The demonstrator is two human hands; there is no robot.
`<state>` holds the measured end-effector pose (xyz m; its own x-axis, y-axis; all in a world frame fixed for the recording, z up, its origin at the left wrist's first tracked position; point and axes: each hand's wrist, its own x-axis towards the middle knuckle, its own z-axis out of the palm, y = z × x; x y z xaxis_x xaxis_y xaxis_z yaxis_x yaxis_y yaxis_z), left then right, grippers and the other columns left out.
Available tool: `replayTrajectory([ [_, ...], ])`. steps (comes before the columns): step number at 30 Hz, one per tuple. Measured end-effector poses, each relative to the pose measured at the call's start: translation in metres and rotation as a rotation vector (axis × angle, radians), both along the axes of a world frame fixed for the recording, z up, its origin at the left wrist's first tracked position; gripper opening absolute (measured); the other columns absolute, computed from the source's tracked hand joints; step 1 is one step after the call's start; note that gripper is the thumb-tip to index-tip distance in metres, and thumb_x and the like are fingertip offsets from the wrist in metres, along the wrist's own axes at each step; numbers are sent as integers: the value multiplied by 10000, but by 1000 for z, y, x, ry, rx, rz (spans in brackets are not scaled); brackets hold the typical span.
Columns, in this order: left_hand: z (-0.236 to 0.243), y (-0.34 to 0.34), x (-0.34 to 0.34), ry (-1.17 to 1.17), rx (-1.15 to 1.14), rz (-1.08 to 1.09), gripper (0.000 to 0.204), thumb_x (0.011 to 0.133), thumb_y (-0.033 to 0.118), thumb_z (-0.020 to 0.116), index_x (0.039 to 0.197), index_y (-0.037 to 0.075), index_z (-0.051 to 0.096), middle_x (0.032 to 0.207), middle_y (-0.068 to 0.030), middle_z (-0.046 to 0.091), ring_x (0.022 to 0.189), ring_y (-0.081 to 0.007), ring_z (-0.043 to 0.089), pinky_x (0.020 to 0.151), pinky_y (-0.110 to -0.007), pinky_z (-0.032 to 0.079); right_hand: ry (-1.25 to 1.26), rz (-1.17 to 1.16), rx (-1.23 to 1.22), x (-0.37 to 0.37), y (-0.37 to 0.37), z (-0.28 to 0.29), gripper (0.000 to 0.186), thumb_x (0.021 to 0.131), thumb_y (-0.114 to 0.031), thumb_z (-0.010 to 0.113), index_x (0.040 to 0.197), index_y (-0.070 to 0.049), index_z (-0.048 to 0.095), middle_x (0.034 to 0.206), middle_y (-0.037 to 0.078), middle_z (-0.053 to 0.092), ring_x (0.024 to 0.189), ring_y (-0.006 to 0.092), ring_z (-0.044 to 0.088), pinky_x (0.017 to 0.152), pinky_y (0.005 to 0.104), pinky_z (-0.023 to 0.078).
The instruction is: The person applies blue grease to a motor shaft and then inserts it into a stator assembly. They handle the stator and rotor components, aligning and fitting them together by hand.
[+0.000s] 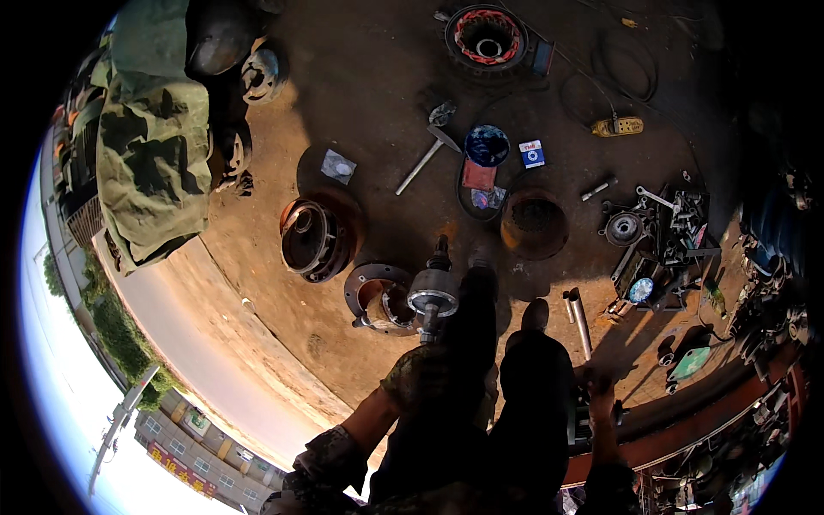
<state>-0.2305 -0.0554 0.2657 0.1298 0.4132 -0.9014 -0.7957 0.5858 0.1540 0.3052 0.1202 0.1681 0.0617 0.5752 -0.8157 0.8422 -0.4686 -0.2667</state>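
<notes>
One shafted metal rotor [433, 290] sat just beyond the left hand [416, 376], its near end at the fingers; shadow hid whether they pinched it. Right of the rotor, the right hand's finger state [602, 402] couldn't be told. A printed blue-and-white carton [532, 154] lay beyond the rotor.

Camouflage on the left sleeve [326, 459], mottled dark and pale, bunched in thick folds! The right sleeve [611, 489] reads dark in the shade; black-looking trousers [536, 386], one rounded, dark shoe [535, 316], and the left hand [416, 375] too shadowed for detail.
</notes>
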Motion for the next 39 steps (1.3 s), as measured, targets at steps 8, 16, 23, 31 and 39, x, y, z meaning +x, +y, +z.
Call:
replayTrajectory([
  [8, 67, -39, -125, -272, -220, 564, 227, 1096, 263, 452, 870, 249, 443, 603, 78, 295, 473, -102, 322, 442, -273, 247, -96, 324, -248, -105, 4, 70, 571, 944, -255, 744, 1419, -16, 534, 1324, 211, 641, 1253, 344, 602, 1022, 415, 492],
  [16, 107, -70, -253, -355, -368, 592, 333, 1096, 339, 465, 775, 254, 431, 550, 72, 254, 439, -120, 288, 428, -294, 225, -2, 188, -207, -248, 13, -13, 500, 932, -378, 771, 1256, -55, 570, 1080, 163, 755, 997, 312, 731, 845, 429, 571],
  [23, 84, 30, -383, -371, -389, 470, 314, 1110, 329, 443, 805, 252, 447, 557, 74, 271, 432, -108, 279, 417, -283, 227, -188, 101, -120, -285, -10, 19, 522, 889, -273, 824, 1270, -26, 567, 1062, 190, 732, 898, 270, 728, 761, 422, 590],
  [31, 43, 187, -505, -463, -148, 368, 302, 1105, 309, 460, 808, 255, 469, 580, 87, 314, 454, -79, 288, 433, -257, 250, 70, -723, 36, -439, 23, 24, 480, 985, -124, 724, 1399, -45, 495, 1084, 146, 665, 903, 191, 697, 711, 345, 593],
  [39, -22, 307, -570, -269, -420, -162, 224, 1066, 243, 518, 844, 240, 485, 626, 83, 335, 496, -76, 310, 453, -254, 257, 232, -1313, 171, -624, 20, 27, 476, 1008, -77, 677, 1429, 21, 478, 1262, 158, 651, 1106, 243, 667, 918, 369, 570],
])
